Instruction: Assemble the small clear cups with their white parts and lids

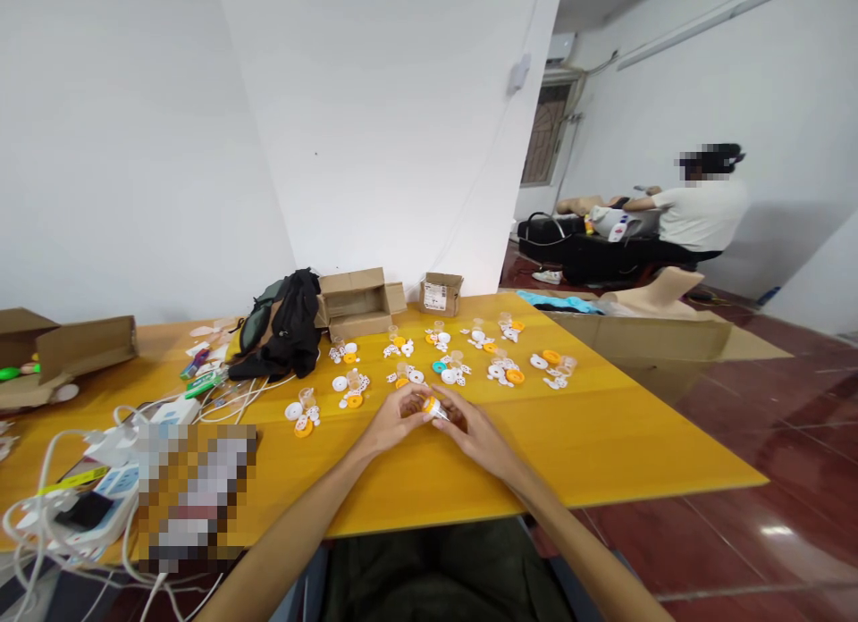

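Observation:
Both my hands meet above the yellow table (603,443), near its front middle. My left hand (395,423) and my right hand (469,430) are closed together around a small clear plastic piece with an orange and white part (433,407). What exactly the piece is stays too small to tell. Beyond my hands lie several small groups of parts: white perforated discs (294,411), orange caps (515,376), small clear cups (307,397) and one teal cap (438,366).
A black bag (285,325) and open cardboard boxes (355,302) stand at the table's back. White cables and chargers (100,452) crowd the left side. Another box (67,345) sits far left. A person (701,213) sits at the far right by a dark couch. Red tiled floor lies right.

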`<state>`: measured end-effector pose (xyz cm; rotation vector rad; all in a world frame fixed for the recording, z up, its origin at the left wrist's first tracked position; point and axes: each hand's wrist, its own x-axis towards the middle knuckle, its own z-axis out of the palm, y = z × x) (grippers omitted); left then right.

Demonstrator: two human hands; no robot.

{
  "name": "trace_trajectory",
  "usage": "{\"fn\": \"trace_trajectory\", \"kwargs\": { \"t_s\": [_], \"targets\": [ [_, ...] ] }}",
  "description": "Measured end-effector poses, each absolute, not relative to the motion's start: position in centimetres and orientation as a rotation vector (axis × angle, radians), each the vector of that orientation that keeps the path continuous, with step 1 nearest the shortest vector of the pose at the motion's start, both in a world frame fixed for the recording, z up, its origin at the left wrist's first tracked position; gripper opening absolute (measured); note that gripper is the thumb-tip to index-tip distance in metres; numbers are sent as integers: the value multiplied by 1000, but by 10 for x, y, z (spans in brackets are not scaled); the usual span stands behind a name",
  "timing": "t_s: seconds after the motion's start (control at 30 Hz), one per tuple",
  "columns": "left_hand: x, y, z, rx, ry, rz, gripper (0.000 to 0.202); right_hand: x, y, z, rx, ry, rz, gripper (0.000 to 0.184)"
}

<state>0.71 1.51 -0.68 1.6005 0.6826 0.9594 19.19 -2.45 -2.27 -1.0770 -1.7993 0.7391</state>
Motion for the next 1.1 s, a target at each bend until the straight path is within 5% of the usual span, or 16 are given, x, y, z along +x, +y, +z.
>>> {"fn": "trace_trajectory", "kwargs": {
  "t_s": [0.17, 0.63, 1.1],
  "targets": [
    [8, 14, -7, 1567, 687, 959, 43, 194, -24, -24, -1082, -1859, 730, 53],
    [2, 20, -4, 1761, 950, 1291, 13, 254, -32, -33, -1337, -1638, 369, 29],
    [1, 29, -14, 1871, 1237, 1351, 54, 311, -37, -52, -1572, -1569, -467, 38]
  ]
}}
